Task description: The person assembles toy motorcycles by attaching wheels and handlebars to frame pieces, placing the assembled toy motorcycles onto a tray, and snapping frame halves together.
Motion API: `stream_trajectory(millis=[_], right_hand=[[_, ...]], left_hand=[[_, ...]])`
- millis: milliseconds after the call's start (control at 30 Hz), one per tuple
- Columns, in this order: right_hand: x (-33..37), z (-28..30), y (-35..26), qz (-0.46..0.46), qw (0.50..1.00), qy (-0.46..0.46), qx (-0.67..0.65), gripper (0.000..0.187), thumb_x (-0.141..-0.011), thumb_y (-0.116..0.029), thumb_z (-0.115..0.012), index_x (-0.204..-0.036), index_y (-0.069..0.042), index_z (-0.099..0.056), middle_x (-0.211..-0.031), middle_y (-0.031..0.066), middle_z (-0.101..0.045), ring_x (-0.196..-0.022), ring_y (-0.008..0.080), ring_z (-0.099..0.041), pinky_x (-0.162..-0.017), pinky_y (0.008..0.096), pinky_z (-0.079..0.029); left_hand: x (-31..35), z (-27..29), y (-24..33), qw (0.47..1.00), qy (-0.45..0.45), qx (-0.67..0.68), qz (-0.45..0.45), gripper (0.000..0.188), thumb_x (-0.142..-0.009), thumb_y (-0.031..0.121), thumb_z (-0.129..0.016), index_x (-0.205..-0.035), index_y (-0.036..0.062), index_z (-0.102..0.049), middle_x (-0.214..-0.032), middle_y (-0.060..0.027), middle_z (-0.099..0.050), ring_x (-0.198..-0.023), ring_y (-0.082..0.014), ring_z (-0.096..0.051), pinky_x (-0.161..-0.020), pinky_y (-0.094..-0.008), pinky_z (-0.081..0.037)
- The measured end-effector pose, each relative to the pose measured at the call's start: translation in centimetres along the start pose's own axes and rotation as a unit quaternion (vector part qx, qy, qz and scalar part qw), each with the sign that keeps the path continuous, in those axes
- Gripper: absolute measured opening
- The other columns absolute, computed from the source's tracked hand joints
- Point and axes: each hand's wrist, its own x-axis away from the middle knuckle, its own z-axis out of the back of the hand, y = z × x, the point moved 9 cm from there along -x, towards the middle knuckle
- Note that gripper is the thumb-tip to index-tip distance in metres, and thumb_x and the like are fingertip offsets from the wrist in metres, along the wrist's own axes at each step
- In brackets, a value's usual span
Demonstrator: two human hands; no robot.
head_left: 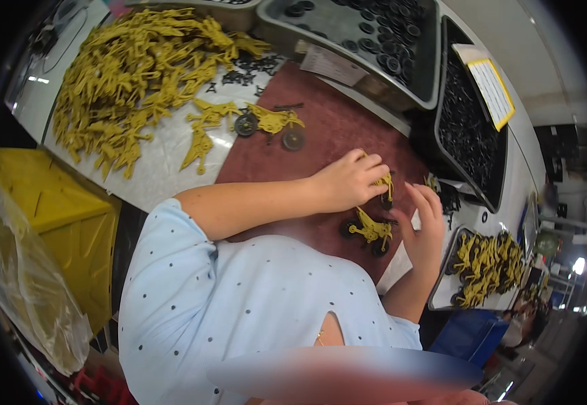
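My left hand [349, 181] is closed on a yellow toy motorcycle [387, 191] with a dark wheel, mostly hidden by my fingers. Just right of it, my right hand [423, 223] has its thumb and fingers apart, with nothing visible between them. Below both hands, a second yellow toy motorcycle [371, 231] with black wheels lies on the dark red mat [327, 108]. Farther left on the mat is another yellow motorcycle [273, 121] with two black wheels. Loose yellow motorcycle bodies [202, 135] lie beside the mat's left edge.
A big heap of yellow bodies [138, 74] covers the left of the table. A metal tray [347, 74] of black wheels stands at the back. A black bin [465, 128] holds small black parts. At right, a tray [435, 297] carries several motorcycles. A yellow crate [57, 209] stands left.
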Motion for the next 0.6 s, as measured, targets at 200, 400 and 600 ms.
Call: stream_trajectory(millis=[200,400,600], right_hand=[[-1.3,2.1,-7.3,0.204,0.972,0.05,-0.102,0.024,-0.072,-0.005,-0.076,-0.094,0.0,-0.067,-0.083,0.0109,-0.063,-0.082,0.0298,-0.064,-0.088,0.0458,-0.048],[-2.0,-1.5,-8.9,0.222,0.968,-0.028,-0.114,0.023,-0.07,-0.002,-0.075,-0.091,-0.001,-0.066,-0.079,0.0086,-0.063,-0.075,0.0261,-0.062,-0.07,0.0367,-0.047],[-3.7,-4.2,-10.4,0.22,0.965,-0.072,-0.126,0.02,-0.073,-0.004,-0.073,-0.092,-0.003,-0.067,-0.081,0.0076,-0.064,-0.075,0.025,-0.062,-0.069,0.0356,-0.048]], left_hand=[[1.7,6.2,1.5,0.998,0.006,0.006,-0.069,0.027,-0.083,0.018,-0.055,-0.106,0.0105,-0.067,-0.102,-0.0089,-0.062,-0.102,-0.0285,-0.059,-0.089,-0.0506,-0.044],[11.3,16.3,-9.8,0.854,-0.088,-0.268,0.438,0.02,-0.079,0.019,-0.069,-0.089,0.0034,-0.062,-0.091,-0.011,-0.062,-0.095,-0.0289,-0.06,-0.077,-0.0447,-0.045],[19.9,16.2,-11.5,0.765,-0.093,-0.258,0.583,0.038,-0.072,0.026,-0.079,-0.095,0.0027,-0.059,-0.092,-0.0144,-0.062,-0.093,-0.032,-0.06,-0.078,-0.0468,-0.045]])
